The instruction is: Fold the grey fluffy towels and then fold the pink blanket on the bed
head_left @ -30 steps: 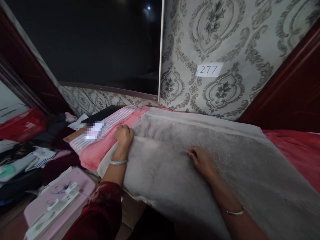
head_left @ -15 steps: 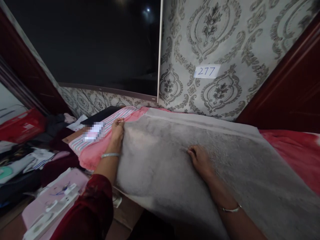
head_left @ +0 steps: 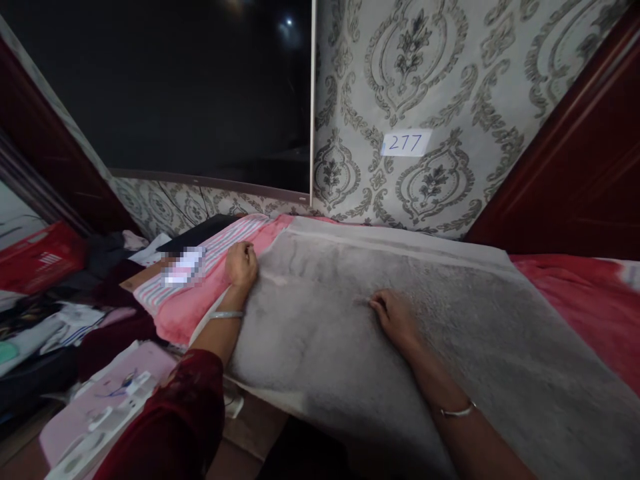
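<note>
A grey plush cloth [head_left: 320, 333] with a pale border lies spread before me over pink bedding. My left hand [head_left: 243, 265] is at the cloth's left edge, its fingers curled in; what they hold, if anything, is hidden. Over the middle of the cloth, my right hand [head_left: 397, 320] is closed in a pinch, thumb against forefinger. A small blurred bit shows at its fingertips, and I cannot tell whether it is the cloth's pile or something loose.
Beyond the left hand lies a pink striped towel [head_left: 175, 313]. A pink board [head_left: 120, 373] bearing a white power strip [head_left: 95, 437] is at lower left, near piled clothes [head_left: 75, 323]. A large television [head_left: 200, 87] hangs behind; red cloth [head_left: 575, 293] extends right.
My left hand has shifted slightly right and down, and the cloth's left edge, earlier pulled up at its fingers, now lies flatter out to the left. My right hand has barely moved.
</note>
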A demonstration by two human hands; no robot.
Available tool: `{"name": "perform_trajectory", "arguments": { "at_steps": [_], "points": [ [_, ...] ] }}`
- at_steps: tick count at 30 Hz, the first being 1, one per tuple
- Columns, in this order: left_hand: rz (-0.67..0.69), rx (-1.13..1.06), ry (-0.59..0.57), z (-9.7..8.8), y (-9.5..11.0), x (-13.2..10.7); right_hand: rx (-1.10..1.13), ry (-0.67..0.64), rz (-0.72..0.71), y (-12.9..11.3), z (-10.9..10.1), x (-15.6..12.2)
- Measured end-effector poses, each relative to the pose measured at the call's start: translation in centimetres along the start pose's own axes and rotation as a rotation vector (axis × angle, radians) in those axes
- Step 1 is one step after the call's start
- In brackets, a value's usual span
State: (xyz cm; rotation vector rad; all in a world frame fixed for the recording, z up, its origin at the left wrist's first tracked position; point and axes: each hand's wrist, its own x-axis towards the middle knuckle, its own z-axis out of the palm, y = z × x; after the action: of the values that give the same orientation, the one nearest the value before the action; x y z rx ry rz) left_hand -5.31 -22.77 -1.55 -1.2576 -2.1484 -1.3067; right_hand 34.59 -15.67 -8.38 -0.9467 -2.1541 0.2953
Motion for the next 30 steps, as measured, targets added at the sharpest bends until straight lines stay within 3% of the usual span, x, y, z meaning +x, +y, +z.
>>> {"name": "perform_trajectory", "arguments": {
  "at_steps": [3,6,10,17,25,30],
  "points": [
    [0.485,0.140,-0.238,0.1,1.8,-1.6,0.010,0.008,-0.009,-0.1,-0.1,0.0],
    [0.711,0.173,-0.465,1.1,2.8,-3.0,0.011,-0.002,-0.005,-0.3,-0.4,0.1],
    [0.621,0.198,-0.556,2.3,2.7,-2.9,0.016,-0.012,-0.010,-0.5,-0.6,0.1],
    [0.532,0.296,-0.451,2.8,2.2,-1.4,-0.034,-0.015,-0.011,-0.5,-0.5,0.2],
    [0.486,0.239,-0.498,3.0,1.6,-1.5,-0.056,-0.052,0.025,-1.2,-0.7,0.6],
    [0.671,0.163,-0.535,2.7,4.1,-2.0,-0.125,-0.105,0.057,-2.6,-1.6,1.3]
  ]
}}
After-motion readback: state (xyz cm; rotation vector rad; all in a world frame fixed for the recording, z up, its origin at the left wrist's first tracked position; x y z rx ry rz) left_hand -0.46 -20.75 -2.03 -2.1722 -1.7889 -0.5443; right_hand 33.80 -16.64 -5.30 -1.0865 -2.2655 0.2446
